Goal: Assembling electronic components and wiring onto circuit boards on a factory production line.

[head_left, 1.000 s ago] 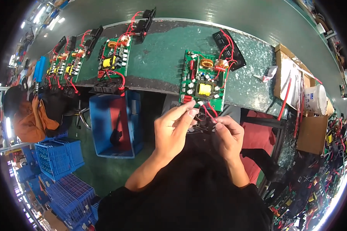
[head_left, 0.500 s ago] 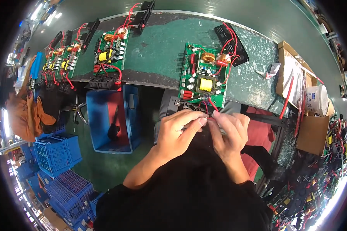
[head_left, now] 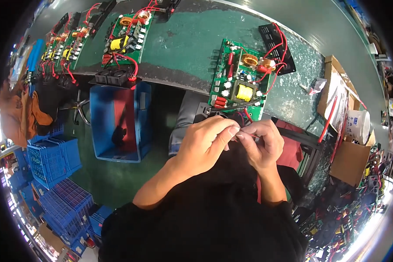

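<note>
The person's left hand and right hand meet just below the near edge of a green circuit board, thumb and forefinger of each brought together at the tips. The fingers seem clamped on thin wires, though the very ends are hidden, so whether bare metal or a plug sits between them cannot be told. The board lies at the front edge of the worktop, its yellow-wrapped transformer facing up and a red lead running off toward the hands. Fine work like this goes best with the grip close to the wire ends, both hands steady against each other, and enough slack that no pull reaches the solder joints or drags the board over the edge. Of the containers, a blue bin stands on the floor to the left, with something reddish and a dark object inside. Beyond it are stacked blue crates, contents too small to make out. At the right, an open cardboard tray has a whitish lining and red rods or tubes at its near side; next to it a white bucket lies beside a brown carton flap, the bucket's inside not visible.
</note>
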`<action>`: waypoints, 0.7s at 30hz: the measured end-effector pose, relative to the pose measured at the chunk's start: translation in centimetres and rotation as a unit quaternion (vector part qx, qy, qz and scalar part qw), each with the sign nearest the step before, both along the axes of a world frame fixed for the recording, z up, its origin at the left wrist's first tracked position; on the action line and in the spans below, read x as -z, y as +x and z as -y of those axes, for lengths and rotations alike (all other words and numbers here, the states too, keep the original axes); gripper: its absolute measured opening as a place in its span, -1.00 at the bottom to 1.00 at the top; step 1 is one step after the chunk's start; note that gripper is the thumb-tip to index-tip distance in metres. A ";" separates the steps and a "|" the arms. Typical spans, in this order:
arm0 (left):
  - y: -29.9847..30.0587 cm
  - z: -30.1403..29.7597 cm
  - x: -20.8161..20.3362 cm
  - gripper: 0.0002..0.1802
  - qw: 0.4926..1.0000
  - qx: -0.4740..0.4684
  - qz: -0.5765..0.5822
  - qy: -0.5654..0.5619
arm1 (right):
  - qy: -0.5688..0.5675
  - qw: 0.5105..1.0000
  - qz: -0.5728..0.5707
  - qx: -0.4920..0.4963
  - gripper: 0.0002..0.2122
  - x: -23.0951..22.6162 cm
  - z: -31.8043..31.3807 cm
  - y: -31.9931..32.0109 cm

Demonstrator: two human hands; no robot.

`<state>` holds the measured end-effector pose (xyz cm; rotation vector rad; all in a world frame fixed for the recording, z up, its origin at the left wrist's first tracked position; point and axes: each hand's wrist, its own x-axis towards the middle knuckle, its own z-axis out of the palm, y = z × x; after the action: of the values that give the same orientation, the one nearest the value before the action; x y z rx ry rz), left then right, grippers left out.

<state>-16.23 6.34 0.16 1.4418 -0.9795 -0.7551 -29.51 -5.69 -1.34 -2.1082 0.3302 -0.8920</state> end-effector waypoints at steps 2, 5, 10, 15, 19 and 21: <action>-0.3 0.0 0.1 -0.78 0.999 -0.012 -0.031 0.020 | -0.015 1.000 0.010 0.012 -0.82 0.1 -0.2 0.1; 0.0 -0.1 0.2 -0.77 0.999 -0.006 -0.034 0.024 | 0.004 1.000 -0.006 -0.013 -0.83 -0.2 0.2 0.1; -0.1 0.1 0.2 -0.81 0.999 -0.041 0.006 0.008 | -0.043 0.998 -0.053 0.020 -0.84 -0.8 0.3 0.5; -1.4 -0.2 0.1 -0.70 0.954 -0.216 0.203 0.036 | -0.140 0.964 -0.163 0.154 -0.90 -2.2 0.1 1.9; -0.3 -0.4 1.0 -0.71 0.951 -0.223 0.211 0.017 | -0.247 0.930 -0.238 0.134 -0.88 -2.0 -0.1 3.1; 0.3 -0.8 0.9 -0.72 0.958 -0.217 0.186 0.023 | -0.266 0.920 -0.250 0.146 -0.89 -1.9 -0.1 3.4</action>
<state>-15.93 7.11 -0.77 1.8008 -0.8776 -0.1856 -26.09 -5.55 0.56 -2.8478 0.7505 -0.6330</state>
